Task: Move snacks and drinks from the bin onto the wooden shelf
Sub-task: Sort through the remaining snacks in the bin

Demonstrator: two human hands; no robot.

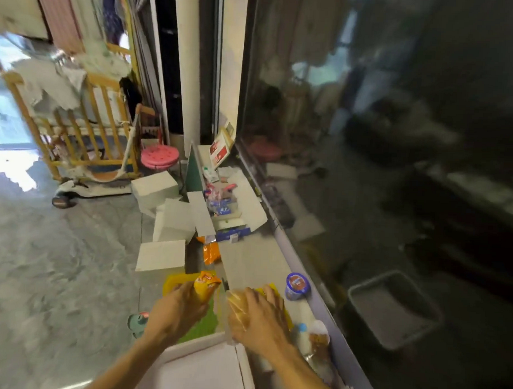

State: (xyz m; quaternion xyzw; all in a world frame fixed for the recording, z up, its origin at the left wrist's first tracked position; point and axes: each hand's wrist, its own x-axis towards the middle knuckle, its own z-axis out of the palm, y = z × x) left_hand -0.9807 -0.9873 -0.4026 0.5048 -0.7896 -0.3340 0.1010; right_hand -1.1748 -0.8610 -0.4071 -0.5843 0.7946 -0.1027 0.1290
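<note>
My left hand [177, 308] grips a yellow-orange snack packet [206, 284] above a yellow bin [171, 281] with a green bottom. Beside it, my right hand [258, 316] rests on a clear-wrapped bread bag [237, 305] that lies over a yellow packet [271, 289] on the pale shelf [250, 261] along the glass. A blue-lidded cup [297, 286] stands on that shelf to the right of my right hand. A white bottle with a blue cap [302, 335] and a wrapped brown snack [319, 337] lie near my right wrist.
Farther along the shelf an orange packet [212, 252] and an open white box [234, 205] of snacks sit. White foam blocks [163, 237] lie on the grey floor at left. A wooden crib [77, 124] and pink stool [160, 157] stand behind. Dark glass [396, 141] runs along the right.
</note>
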